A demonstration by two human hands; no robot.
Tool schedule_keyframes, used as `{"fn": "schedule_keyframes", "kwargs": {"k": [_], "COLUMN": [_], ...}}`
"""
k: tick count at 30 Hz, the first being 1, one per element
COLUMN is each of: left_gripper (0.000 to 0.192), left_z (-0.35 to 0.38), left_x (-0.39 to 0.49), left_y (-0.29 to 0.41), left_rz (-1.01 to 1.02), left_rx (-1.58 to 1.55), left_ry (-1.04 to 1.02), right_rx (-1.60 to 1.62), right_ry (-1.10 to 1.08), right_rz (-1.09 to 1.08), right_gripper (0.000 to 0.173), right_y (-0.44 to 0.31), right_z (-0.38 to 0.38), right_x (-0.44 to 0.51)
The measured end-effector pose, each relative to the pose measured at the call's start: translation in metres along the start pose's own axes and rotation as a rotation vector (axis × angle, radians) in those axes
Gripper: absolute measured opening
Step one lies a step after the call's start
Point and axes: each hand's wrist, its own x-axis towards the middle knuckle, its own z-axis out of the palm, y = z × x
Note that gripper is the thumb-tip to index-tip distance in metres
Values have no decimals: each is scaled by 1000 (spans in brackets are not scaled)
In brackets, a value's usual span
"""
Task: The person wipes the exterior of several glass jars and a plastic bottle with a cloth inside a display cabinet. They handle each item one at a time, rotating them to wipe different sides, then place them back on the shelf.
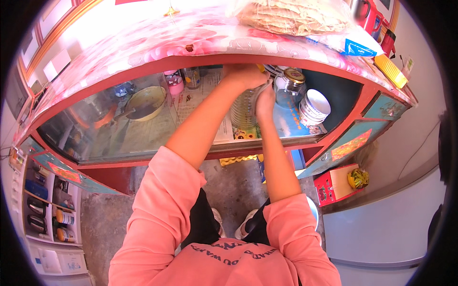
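Both my hands reach through the open part of a cabinet's glass front. Between my forearms a clear ribbed container (244,112) stands on the paper-lined shelf (218,123). My right hand (265,100) is wrapped against its right side, near the upper end. Over its top lies my left hand (247,75), fingers curled and partly hidden; its exact grip does not show. A small yellow thing peeks out beside the left fingers. Just right stand a glass jar (289,89) with a gold-coloured lid and a stack of white patterned bowls (314,107). Stacked plates (273,69) are partly hidden behind.
Behind the glass pane (96,139) sit a cream bowl (146,103) with a spoon, a pink cup (174,83) and a drinking glass (192,77). Flatbreads in a plastic bag (293,18) lie on the cabinet top. A red box (334,186) is on the floor at right.
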Motion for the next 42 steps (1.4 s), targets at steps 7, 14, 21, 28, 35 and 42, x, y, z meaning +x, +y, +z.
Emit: {"fn": "schedule_keyframes", "kwargs": {"k": [7,14,21,28,35,42], "left_gripper": [77,75,82,87,90,73], "left_z": [5,-15,-33,-12,0,3], "left_x": [1,20,15,19,23,33], "left_y": [9,-21,-28,-18,-1,-29], "left_rz": [26,133,184,205,157,468], "left_rx": [48,-305,-226,35,9,-119], "left_ry": [41,-372,-523,-188,-70,-210], "right_rx": [-321,-150,-177,-238,256,267], "right_ry": [99,-112,-78,-127,3,14], "right_rz": [-197,172,185,123,302,319], "right_gripper": [44,43,42,42,39,44], "right_y": [55,17,12,42,45,28], "right_z": [-29,-57,-67,-77,-80,-69], "right_x": [-25,-72,-75,-65,-65,-68]}}
